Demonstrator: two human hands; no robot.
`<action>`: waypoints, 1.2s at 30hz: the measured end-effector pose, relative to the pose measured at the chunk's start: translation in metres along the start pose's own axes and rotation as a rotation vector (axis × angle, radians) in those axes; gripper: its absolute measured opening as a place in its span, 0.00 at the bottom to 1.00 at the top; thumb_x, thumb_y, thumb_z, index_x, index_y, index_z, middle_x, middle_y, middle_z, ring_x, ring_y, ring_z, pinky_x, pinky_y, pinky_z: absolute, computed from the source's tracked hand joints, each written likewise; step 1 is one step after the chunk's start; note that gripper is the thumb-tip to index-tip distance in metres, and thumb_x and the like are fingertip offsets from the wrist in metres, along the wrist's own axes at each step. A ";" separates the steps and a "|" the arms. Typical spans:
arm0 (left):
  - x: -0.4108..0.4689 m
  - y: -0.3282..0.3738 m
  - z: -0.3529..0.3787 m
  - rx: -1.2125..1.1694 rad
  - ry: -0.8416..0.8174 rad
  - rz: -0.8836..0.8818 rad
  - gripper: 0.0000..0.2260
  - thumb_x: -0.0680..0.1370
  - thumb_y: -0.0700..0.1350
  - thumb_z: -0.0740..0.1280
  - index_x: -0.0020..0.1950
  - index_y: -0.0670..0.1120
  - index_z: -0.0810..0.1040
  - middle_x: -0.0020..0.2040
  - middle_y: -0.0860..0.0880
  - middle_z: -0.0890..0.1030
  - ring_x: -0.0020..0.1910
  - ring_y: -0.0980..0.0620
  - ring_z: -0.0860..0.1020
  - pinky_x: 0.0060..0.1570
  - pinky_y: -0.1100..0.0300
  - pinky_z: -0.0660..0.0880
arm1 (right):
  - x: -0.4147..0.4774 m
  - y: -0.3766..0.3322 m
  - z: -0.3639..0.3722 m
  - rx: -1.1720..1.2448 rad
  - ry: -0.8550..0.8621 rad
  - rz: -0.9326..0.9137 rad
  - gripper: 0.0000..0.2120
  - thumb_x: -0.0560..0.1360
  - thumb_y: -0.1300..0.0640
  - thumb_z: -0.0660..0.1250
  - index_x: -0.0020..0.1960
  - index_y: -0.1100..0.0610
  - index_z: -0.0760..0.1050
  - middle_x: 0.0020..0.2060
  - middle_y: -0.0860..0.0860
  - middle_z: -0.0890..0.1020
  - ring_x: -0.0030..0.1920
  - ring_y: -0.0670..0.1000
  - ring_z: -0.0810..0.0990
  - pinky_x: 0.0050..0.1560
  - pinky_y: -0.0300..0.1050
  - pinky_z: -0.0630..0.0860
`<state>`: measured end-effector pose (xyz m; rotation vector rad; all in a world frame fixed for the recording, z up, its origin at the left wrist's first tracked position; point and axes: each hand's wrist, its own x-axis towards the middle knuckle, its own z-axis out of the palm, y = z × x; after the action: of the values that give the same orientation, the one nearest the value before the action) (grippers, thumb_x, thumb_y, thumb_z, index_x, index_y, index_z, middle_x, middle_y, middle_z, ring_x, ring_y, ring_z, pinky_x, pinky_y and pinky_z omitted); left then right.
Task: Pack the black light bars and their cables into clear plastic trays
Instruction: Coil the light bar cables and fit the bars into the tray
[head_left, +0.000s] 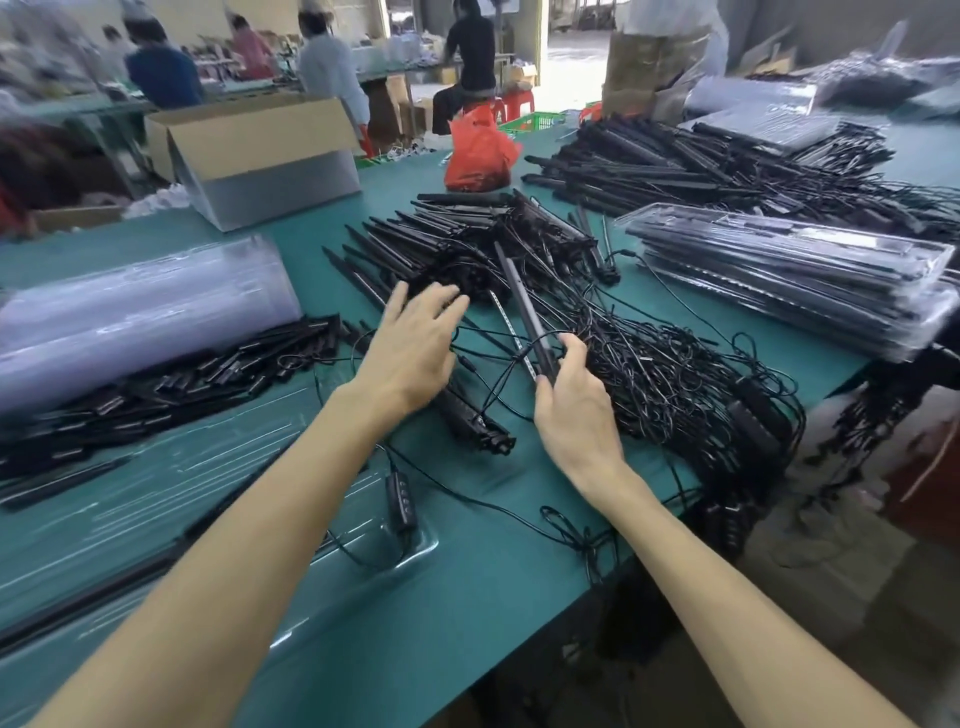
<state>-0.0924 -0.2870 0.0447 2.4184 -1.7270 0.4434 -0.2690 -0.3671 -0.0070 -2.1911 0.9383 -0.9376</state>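
While our right grip (571, 400) pinches one light bar (522, 306) over the surface (467, 597) & left grip (410, 353) hovers w/ fingers spread, we judge some packed trays (789, 280) done, big loose piles (467, 234) yet to pack.

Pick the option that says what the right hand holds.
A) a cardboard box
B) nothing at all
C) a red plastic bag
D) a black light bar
D: the right hand has its fingers and thumb curled round the near end of a black light bar, which slants up and away over the tangled cables; the left hand is spread open and holds nothing.
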 end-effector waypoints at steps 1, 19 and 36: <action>0.004 0.005 0.004 -0.019 -0.025 0.037 0.29 0.81 0.42 0.65 0.81 0.45 0.58 0.80 0.48 0.61 0.80 0.49 0.55 0.79 0.45 0.44 | 0.000 0.000 0.000 -0.003 -0.002 0.001 0.21 0.82 0.61 0.59 0.73 0.59 0.59 0.50 0.56 0.82 0.48 0.58 0.80 0.48 0.53 0.76; -0.029 -0.026 -0.042 -0.097 0.275 -0.231 0.12 0.84 0.45 0.62 0.50 0.40 0.83 0.43 0.43 0.78 0.43 0.41 0.76 0.46 0.46 0.75 | 0.003 0.004 -0.005 -0.033 -0.019 0.028 0.21 0.83 0.61 0.58 0.74 0.60 0.60 0.50 0.56 0.81 0.49 0.58 0.78 0.51 0.56 0.76; -0.128 -0.047 -0.043 -0.098 -0.259 -0.349 0.19 0.78 0.56 0.70 0.62 0.46 0.76 0.56 0.45 0.75 0.58 0.43 0.75 0.57 0.45 0.76 | -0.007 -0.002 -0.002 -0.116 0.265 -0.223 0.12 0.83 0.61 0.60 0.65 0.63 0.70 0.52 0.58 0.78 0.53 0.54 0.73 0.49 0.50 0.75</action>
<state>-0.0936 -0.1441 0.0475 2.7217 -1.3221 0.0021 -0.2730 -0.3613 -0.0071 -2.3439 0.8968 -1.3352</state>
